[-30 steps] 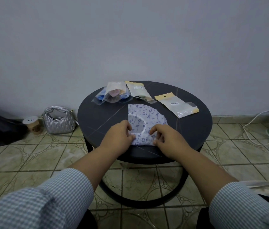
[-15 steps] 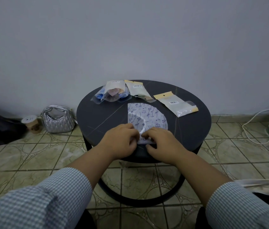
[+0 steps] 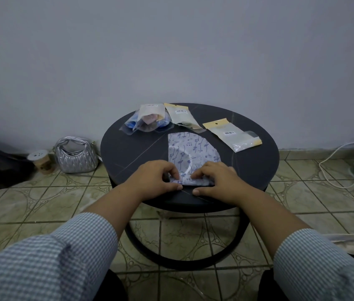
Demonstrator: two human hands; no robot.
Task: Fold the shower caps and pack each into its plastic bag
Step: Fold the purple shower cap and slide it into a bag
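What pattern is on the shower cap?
White with blue music notes, on the cap; head view.

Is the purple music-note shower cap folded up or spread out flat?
Folded: the shower cap lies as a wedge with one straight edge, and both hands, left hand and right hand, pinch its near end.

White, blue-patterned shower cap (image 3: 190,152)
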